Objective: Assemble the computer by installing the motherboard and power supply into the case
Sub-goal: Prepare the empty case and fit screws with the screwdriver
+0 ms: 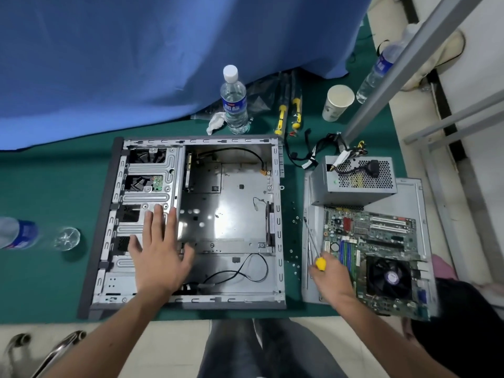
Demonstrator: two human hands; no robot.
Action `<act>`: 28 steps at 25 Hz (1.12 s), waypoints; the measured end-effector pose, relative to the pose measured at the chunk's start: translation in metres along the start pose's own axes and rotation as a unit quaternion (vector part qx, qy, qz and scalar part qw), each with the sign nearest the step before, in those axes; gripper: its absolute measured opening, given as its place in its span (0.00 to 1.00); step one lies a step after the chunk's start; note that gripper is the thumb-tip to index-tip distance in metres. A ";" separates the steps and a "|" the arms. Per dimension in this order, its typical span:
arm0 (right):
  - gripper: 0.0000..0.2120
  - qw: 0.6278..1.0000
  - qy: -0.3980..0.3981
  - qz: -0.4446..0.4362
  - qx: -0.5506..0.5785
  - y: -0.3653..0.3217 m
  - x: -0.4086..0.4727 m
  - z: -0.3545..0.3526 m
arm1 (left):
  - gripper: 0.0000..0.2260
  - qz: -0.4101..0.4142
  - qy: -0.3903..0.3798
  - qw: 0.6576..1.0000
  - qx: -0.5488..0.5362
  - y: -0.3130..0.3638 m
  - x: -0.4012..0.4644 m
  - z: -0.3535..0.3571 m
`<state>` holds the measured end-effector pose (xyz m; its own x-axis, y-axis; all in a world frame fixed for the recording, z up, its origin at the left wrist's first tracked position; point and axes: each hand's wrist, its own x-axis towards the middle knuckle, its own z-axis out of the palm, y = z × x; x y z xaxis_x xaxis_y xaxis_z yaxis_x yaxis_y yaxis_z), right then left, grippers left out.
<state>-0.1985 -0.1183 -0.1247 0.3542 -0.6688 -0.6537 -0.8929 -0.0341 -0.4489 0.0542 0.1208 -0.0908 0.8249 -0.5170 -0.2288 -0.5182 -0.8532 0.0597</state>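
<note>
**Open case on green mat, parts alongside**

Green mat [54,186] over pale floor, blue cloth [136,64] draped behind; computer case [191,222] at centre, lying on its side, open face up, interior bare of board and supply, loose black cables inside.

Right of the case: grey side panel [409,203] flat on the mat; on it, power supply [354,178] at the far end, cable bundle trailing back; motherboard [376,257] at the near end, fan cooler uppermost; small screws [293,251] scattered between case and panel.

Behind the case: upright water bottle [234,100], crumpled tissue [215,121], paper cup [338,102], two yellow-handled tools [289,110].

Left of the case: second bottle [16,233] lying flat, blurred.

Left hand [161,252]: fingers spread wide, flat on the drive cage of the case.

Right hand [331,276]: curled round the yellow-handled screwdriver [317,256], over the panel's left edge beside the motherboard.
</note>
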 end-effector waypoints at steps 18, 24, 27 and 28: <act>0.05 0.998 0.057 -0.018 0.037 -0.035 0.044 0.025 | 0.37 -0.003 0.003 1.000 0.011 -0.001 0.002 0.004; 0.05 0.981 0.056 -0.027 0.184 -0.060 0.016 0.006 | 0.39 -0.004 -0.004 1.000 -0.001 -0.001 0.001 0.005; 0.06 0.963 0.079 -0.043 0.252 -0.088 0.002 -0.011 | 0.39 0.000 -0.007 1.000 -0.008 0.001 0.001 0.005; 0.06 0.957 0.084 -0.047 0.272 -0.096 -0.004 -0.016 | 0.40 0.001 -0.014 1.000 -0.007 0.002 0.001 0.006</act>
<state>-0.1187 -0.1239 -0.0690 0.3364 -0.7929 -0.5081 -0.5658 0.2611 -0.7821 0.0523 0.1190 -0.0962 0.8168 -0.5173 -0.2556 -0.5170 -0.8528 0.0738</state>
